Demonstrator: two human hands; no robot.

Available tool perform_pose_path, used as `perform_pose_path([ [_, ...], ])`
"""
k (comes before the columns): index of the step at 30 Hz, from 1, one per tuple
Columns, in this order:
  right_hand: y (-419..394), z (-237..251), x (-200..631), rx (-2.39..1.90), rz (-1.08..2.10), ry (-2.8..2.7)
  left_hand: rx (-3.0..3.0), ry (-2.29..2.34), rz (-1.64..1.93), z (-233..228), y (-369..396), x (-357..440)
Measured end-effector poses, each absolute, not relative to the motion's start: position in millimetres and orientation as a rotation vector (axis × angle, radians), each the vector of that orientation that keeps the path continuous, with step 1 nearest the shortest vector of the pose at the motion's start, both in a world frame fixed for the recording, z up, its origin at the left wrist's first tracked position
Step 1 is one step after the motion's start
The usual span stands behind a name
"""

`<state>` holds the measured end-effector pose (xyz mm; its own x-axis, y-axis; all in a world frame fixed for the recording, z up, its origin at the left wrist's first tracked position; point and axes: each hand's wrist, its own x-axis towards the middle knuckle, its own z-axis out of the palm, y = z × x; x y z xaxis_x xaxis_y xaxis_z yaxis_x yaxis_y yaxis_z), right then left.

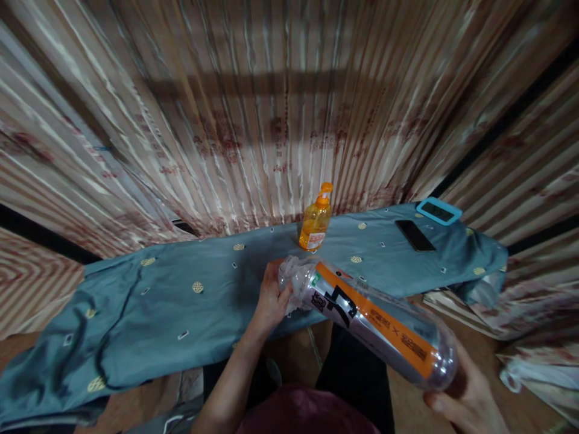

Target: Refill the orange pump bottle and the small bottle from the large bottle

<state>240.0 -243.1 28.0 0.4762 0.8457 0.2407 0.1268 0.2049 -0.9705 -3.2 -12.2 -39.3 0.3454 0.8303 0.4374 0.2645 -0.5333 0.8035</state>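
A large clear plastic bottle [375, 325] with an orange and silver label lies tilted across the space in front of my body, its neck to the left and its base to the right. My left hand [270, 298] is closed at the neck end, pressing a crumpled whitish tissue or thin wipe [292, 271] round it. The bottle's mouth is hidden by this wipe. At the base, my right hand [470, 392] grips the bottle, partly behind it. Beyond my left hand, an orange pump bottle [315, 220], partly filled, stands upright on the table.
A blue-green patterned cloth [158, 301] covers the narrow table. At its right end lie a dark phone [415, 235] and a blue-framed digital clock [438, 211]. Pleated curtains [253, 120] close in the back and sides. A white strap [513, 374] shows at lower right.
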Motion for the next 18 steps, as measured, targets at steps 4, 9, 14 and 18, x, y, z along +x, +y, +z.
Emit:
perform_pose_path([
  [4,-243.4,26.5,240.7,-1.293,0.633,-1.011,1.996,0.931,1.185,-39.8,-11.8,-2.9],
  [9,-255.0,-2.3,251.0,-1.333,0.629,-0.976,2.017,0.93,1.204,-40.5,-11.6,-2.4],
  [14,-255.7,-5.4,251.6,-1.295,0.708,-0.989,2.011,0.94,1.179,-41.9,-10.9,-4.2],
  [18,-255.2,-7.8,249.2,-1.332,0.678,-0.984,2.025,0.915,1.216,-45.6,-10.2,-4.2],
])
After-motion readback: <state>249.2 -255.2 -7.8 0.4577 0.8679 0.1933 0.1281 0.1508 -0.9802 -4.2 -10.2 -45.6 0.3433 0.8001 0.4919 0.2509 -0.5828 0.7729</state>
